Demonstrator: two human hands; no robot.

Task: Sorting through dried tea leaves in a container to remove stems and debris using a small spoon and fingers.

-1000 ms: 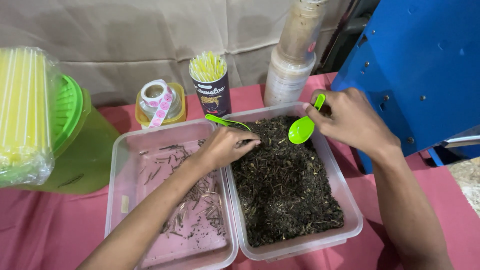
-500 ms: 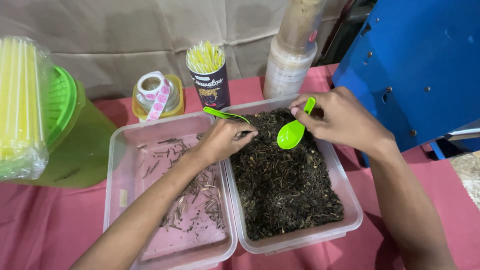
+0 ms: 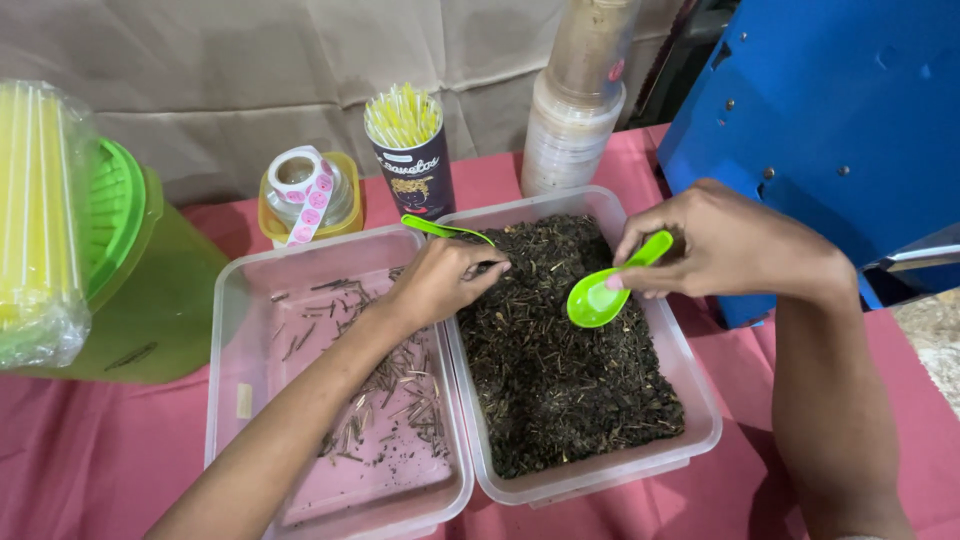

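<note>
Here, left to right:

1. Left tub (image 3: pixel 240 330): scattered twigs, kept apart from the mix.
2. Left hand (image 3: pixel 440 280): fingers pinched shut over the tub divide; contents hidden.
3. Right tub (image 3: pixel 700 400): dark dried mix.
4. Right hand (image 3: pixel 720 245): grips green spoon (image 3: pixel 600 295) just above the mix; the handle end is covered by fingers.

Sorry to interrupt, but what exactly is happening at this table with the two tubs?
A person is working over two clear plastic tubs on a pink cloth. The right hand holds a green spoon just above the dark, crumbly material in the right tub. The left hand rests at that tub's near edge with a second green spoon. The left tub holds only scattered thin stems.
</note>
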